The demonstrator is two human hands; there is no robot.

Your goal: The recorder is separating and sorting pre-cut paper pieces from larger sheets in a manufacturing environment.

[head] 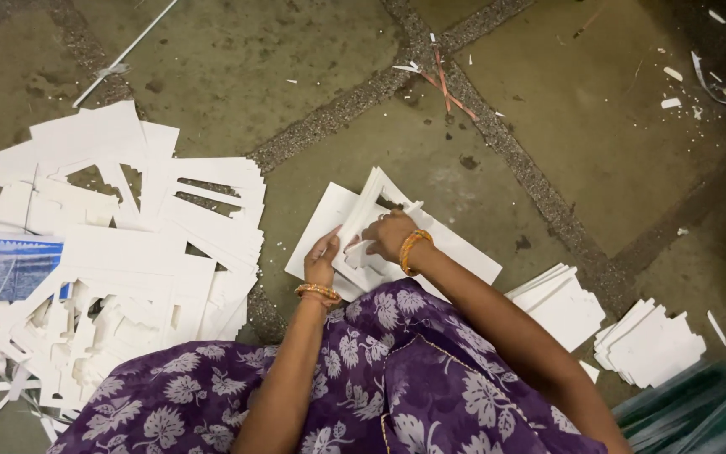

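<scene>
Both hands grip one white card sheet [361, 220] — left hand [323, 259] pinching its near edge, right hand [390, 235] closed over its middle — long axis pointing away from her.

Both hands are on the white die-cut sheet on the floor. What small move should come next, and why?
Probably the right hand should pull the raised frame strip free while the left hand presses the white sheet flat: the strip stands tilted up, seemingly partly attached.
</scene>
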